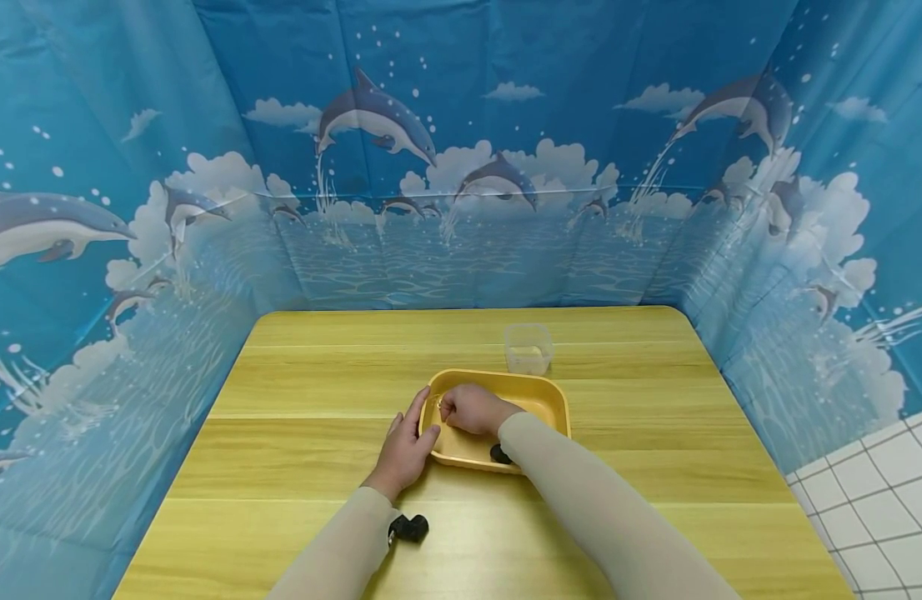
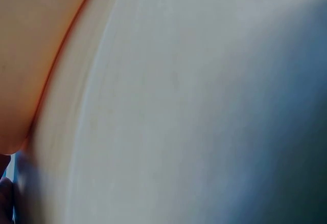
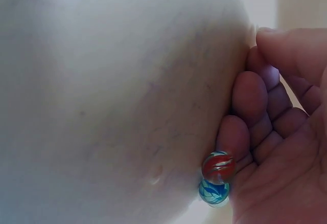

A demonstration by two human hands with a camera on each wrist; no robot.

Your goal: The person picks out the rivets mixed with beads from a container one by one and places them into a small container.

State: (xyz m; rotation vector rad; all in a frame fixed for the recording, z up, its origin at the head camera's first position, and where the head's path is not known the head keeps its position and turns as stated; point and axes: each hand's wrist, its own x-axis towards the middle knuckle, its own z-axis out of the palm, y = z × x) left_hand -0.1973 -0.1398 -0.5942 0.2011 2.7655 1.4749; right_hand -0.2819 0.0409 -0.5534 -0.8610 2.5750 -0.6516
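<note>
My left hand (image 1: 403, 454) rests on the left end of the yellow tray (image 1: 464, 447), fingers spread, with the thumb at the rim. My right hand (image 1: 472, 408) reaches into the tray, its fingers curled down close to my left hand; I cannot tell whether they pinch anything.

From my head, I barely make out a small glint by the right fingertips. My right wrist's view shows two glass marbles there: a red marble (image 3: 218, 168) against the curled fingers on the side away from the thumb, and a blue marble (image 3: 214, 191) touching it. My left wrist's view gives mostly a blurred pale surface, with an orange edge along one side.

Only the head view shows the clear plastic box (image 1: 528, 350) on the bench (image 1: 318, 375), just past the tray, farther out than both hands. Beyond it hangs a blue curtain (image 1: 446, 250) printed with dolphins.
</note>
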